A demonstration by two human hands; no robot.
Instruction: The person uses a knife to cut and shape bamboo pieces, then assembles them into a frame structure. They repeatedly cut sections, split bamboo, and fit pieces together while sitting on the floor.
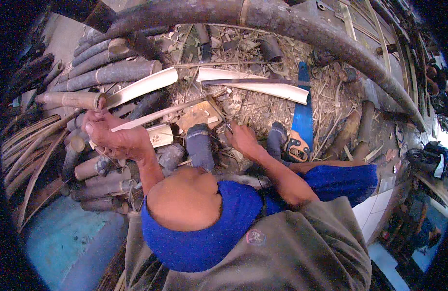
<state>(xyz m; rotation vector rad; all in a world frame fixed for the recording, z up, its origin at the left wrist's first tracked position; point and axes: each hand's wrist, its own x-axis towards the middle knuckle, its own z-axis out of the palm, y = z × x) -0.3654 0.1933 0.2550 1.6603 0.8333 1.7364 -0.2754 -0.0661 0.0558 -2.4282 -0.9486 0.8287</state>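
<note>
My left hand [118, 136] is closed, its fingers curled around a pale split bamboo strip [158, 115]. The strip slants up and rightward, its far end resting over a light wooden block [198, 115]. My right hand [245, 141] grips a knife [218, 110], whose narrow dark blade points toward the block and lies by the strip's far end. Most of the handle is hidden in the fist. My feet in dark socks stand around the block, the left sock [199, 145] against its near side. A short split bamboo piece [160, 136] lies just right of my left wrist.
Cut bamboo poles [112, 75] are stacked at left, with long thin strips [32, 145] beside them. Split bamboo halves [253, 83] lie ahead on shavings. A blue handsaw [302, 111] rests to the right. A thick curved bamboo pole [282, 22] spans the far side.
</note>
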